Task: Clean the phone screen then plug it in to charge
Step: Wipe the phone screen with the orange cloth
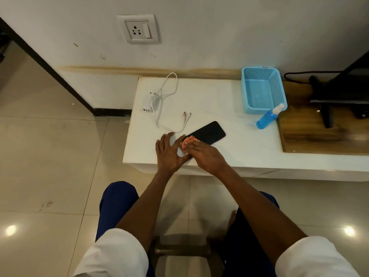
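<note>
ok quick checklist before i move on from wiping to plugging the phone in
1. Phone flat on the white table: ok.
2. Orange cloth under the right hand, on the phone's near end: ok.
3. Left hand free, open beside the phone: ok.
4. Screen clean: cannot tell.
5. Charger in wall socket: not ok, it lies on the table.
6. Cable connectors within reach near the phone: ok.

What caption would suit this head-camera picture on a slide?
Right hand rubs an orange cloth on the phone; left hand beside it; charger unplugged.
</note>
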`<state>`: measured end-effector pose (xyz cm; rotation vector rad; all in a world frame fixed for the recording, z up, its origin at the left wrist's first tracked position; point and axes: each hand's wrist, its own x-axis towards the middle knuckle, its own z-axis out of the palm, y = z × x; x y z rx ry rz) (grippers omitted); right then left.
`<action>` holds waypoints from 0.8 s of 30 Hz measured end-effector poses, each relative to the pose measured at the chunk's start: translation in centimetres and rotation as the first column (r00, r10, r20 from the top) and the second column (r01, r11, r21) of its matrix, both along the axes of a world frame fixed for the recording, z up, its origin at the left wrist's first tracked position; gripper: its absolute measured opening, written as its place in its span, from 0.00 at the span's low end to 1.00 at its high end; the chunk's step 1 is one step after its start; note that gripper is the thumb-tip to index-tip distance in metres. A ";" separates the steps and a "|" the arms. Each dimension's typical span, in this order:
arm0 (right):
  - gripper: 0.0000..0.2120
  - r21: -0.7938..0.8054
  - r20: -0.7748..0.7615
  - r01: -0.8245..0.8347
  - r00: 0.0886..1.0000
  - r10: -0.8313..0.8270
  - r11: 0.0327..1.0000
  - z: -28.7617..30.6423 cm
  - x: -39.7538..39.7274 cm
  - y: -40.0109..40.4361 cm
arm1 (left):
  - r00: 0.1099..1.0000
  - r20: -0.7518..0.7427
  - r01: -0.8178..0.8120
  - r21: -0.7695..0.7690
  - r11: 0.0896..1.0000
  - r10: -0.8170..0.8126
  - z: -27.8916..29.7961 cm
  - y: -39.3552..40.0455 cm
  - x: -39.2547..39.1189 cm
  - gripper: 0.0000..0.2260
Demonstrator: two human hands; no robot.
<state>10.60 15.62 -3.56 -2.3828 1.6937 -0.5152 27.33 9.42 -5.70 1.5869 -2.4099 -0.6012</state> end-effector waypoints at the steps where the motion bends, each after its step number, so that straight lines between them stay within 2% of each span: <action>1: 0.23 0.004 -0.004 -0.007 1.000 0.007 1.000 0.1 -0.3 0.2 | 1.000 0.007 0.003 0.000 1.000 -0.003 0.1 0.0 0.0 0.35; 8: 0.27 0.004 -0.040 0.031 0.999 -0.030 1.000 -0.1 -0.6 1.3 | 0.999 0.040 0.011 -0.001 1.000 -0.011 0.2 0.0 0.0 0.36; 13: 0.26 -0.022 -0.045 0.033 0.998 -0.034 0.999 0.0 -0.6 -0.4 | 0.999 0.037 -0.010 -0.012 1.000 0.010 0.2 -0.2 -0.3 0.36; 24: 0.24 0.058 -0.068 0.119 0.991 -0.115 0.991 -0.4 -1.6 -2.1 | 1.000 0.007 -0.026 -0.053 0.998 0.027 -0.2 0.0 -0.4 0.38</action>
